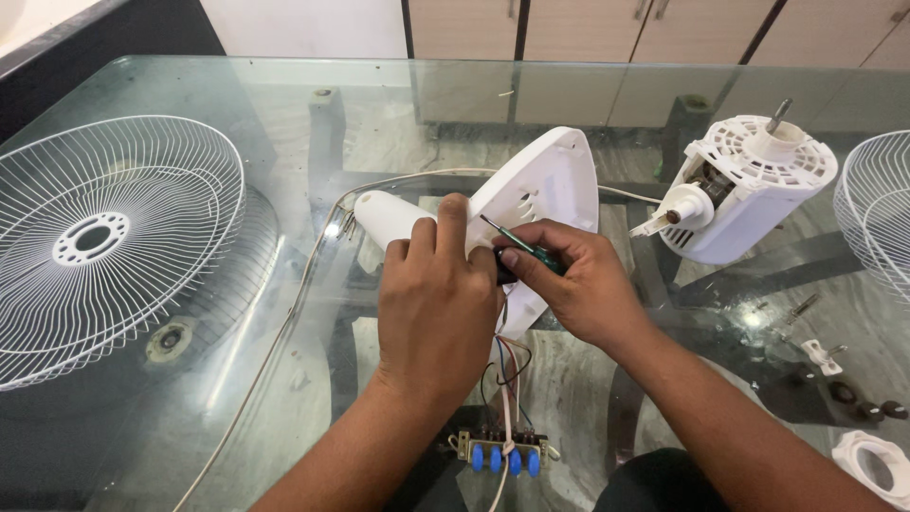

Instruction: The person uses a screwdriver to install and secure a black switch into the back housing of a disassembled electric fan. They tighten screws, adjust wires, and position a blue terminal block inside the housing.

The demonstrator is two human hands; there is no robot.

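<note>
Screwdriver tip meets the fan base

Right hand (583, 284) grips the screwdriver (517, 243), pointing up-left; left hand (438, 303) clasps the fan base (545, 185) just beside it.

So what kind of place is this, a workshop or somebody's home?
Probably a home room, not a workshop. The fan parts lie on a glass-topped table, wooden cabinet doors line the wall behind, and a stone-patterned floor shows through the glass.
</note>
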